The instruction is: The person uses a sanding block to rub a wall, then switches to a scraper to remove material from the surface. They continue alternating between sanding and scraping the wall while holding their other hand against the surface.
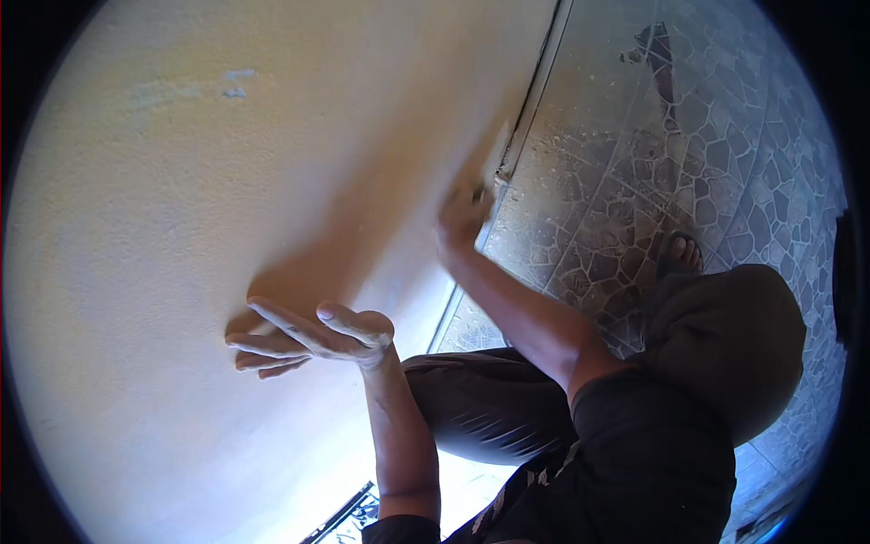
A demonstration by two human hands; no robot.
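My left hand (313, 340) is stretched out with its fingers spread, its fingertips at the yellowish plastered wall (181, 199); nothing is in it. Low on the same wall, close to where it meets the floor, my right hand (465, 216) is closed. A small dark bit shows at its fingers, but blur hides what it grips. Beside that hand, broken plaster and a dark gap (530, 100) run along the wall's bottom edge.
Crumbs and dust lie on the stone-patterned floor (725, 172) along the wall. A long dark tool-like object (663, 72) rests farther off on the floor. My bent knees (725, 349) and sandalled foot (686, 252) are close by. A dark metal grille (349, 517) shows at the bottom.
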